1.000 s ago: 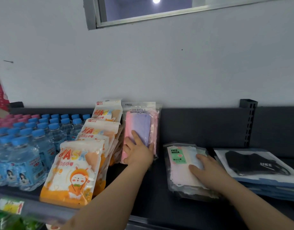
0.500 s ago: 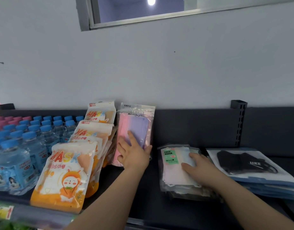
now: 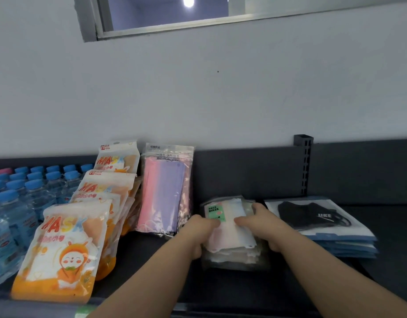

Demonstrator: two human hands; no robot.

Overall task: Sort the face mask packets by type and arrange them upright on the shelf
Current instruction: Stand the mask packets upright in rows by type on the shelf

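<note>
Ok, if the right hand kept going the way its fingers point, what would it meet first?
The right hand holds the pastel packet stack, fingers pointing left. Straight on, it would probably meet the left hand first, a small gap away on the same stack.

Dim, soft, slightly blurred view; bright ceiling lamp [image 3: 188, 1] glare beyond the window [image 3: 165, 12], wide-angle edge bending

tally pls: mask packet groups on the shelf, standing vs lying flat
Standing: 2 (orange MASK packets, pink-purple packets)
Lying flat: 2 (FACE MASK stack, black mask stack)
Total: 4 groups
</note>
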